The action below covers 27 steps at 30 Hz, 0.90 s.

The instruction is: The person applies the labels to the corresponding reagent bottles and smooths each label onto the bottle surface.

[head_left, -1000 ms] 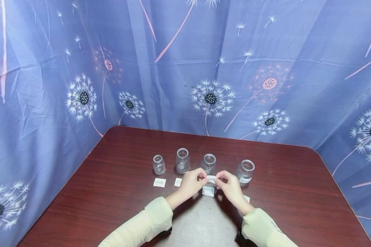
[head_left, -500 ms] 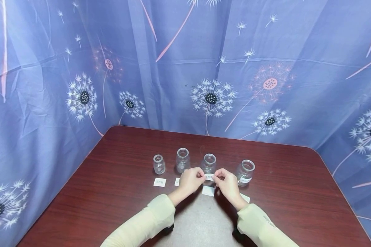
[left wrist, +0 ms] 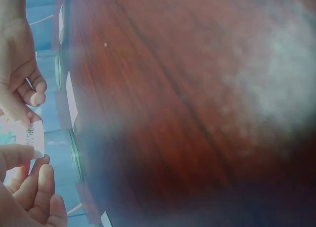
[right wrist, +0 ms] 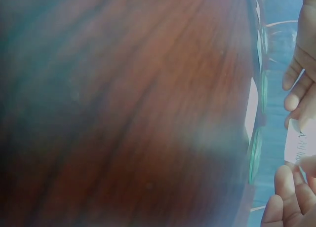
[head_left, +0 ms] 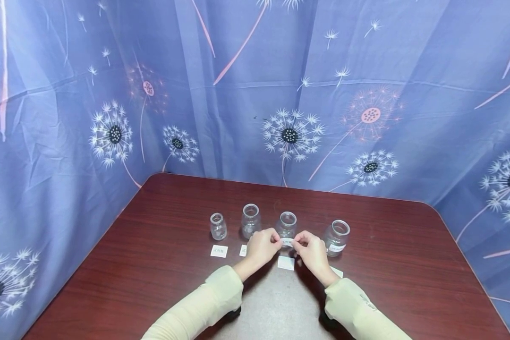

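A white label with dark writing (head_left: 286,242) is stretched between my hands, right at the front of the third glass jar (head_left: 286,225). My left hand (head_left: 261,247) pinches the label's left end between thumb and finger. At the other end, the thumb and finger of my right hand (head_left: 314,255) pinch it too. The left wrist view shows the writing on the label (left wrist: 37,140) between both thumbs. A white paper square (head_left: 285,263) lies on the table just below the hands.
To the left stand a small jar (head_left: 218,229) and a taller jar (head_left: 250,223). The rightmost jar (head_left: 339,233) bears a white label (head_left: 337,248). Written paper slips (head_left: 219,251) lie in front on the dark red table (head_left: 153,274); my hands partly cover some. A blue curtain (head_left: 238,113) hangs behind.
Both hands have moved slightly, bringing the label a little farther forward to the third jar. Its written face has turned into view. The jars have stayed put.
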### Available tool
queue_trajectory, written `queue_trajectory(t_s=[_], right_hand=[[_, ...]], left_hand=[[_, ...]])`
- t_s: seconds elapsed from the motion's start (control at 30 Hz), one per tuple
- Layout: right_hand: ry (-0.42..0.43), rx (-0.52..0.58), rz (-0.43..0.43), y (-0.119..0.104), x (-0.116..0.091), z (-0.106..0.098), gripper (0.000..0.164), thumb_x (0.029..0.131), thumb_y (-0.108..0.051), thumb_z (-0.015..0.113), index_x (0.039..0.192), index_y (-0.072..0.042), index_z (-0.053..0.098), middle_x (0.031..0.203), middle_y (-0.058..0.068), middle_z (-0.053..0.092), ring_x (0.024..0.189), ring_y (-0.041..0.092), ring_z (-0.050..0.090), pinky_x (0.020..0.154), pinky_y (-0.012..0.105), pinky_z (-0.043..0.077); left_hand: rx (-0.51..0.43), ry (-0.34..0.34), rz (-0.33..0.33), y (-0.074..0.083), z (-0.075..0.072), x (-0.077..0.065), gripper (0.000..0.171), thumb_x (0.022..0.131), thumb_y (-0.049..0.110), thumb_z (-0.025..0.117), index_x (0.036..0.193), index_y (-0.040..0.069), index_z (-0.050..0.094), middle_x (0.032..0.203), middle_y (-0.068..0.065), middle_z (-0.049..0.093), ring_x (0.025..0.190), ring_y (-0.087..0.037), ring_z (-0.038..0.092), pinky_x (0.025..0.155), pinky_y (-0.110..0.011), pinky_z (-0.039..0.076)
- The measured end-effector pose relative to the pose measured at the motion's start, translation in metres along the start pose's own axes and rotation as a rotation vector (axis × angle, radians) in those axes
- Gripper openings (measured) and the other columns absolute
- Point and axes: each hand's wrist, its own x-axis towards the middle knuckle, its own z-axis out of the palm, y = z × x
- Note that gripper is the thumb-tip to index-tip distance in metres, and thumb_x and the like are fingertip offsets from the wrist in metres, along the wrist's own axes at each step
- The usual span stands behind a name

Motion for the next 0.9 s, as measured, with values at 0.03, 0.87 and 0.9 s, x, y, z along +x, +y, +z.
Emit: queue_trajectory(t_s=[0.03, 0.87, 0.9], right_hand=[[0.001, -0.005, 0.001, 0.0002, 0.0001, 0.0001, 0.011, 0.072, -0.007, 0.068, 0.067, -0.010, 0.059, 0.058, 0.002, 0.062, 0.045, -0.001, 0.048, 0.054, 0.019, 0.040], [-0.054, 0.058, 0.004, 0.0012, -0.0030, -0.0046, 0.012, 0.072, -0.001, 0.063, 0.082, -0.007, 0.064, 0.077, 0.008, 0.068, 0.062, 0.010, 0.060, 0.059, 0.018, 0.045], [-0.056, 0.057, 0.004, 0.0012, -0.0030, -0.0047, 0.012, 0.072, -0.001, 0.063, 0.082, -0.007, 0.064, 0.077, 0.007, 0.068, 0.062, 0.009, 0.060, 0.059, 0.018, 0.045]], left_hand=[[-0.001, 0.004, 0.000, -0.0001, 0.0000, 0.0000, 0.009, 0.070, 0.027, 0.066, 0.065, 0.024, 0.059, 0.060, 0.011, 0.062, 0.057, -0.011, 0.058, 0.046, -0.022, 0.036], [0.069, 0.067, 0.037, -0.0016, 0.0007, 0.0010, 0.011, 0.071, 0.029, 0.066, 0.066, 0.025, 0.057, 0.059, 0.013, 0.060, 0.055, -0.012, 0.057, 0.045, -0.023, 0.034], [0.074, 0.070, 0.039, -0.0016, 0.0005, 0.0010, 0.011, 0.071, 0.029, 0.065, 0.066, 0.025, 0.057, 0.058, 0.013, 0.060, 0.055, -0.013, 0.057, 0.044, -0.024, 0.034]])
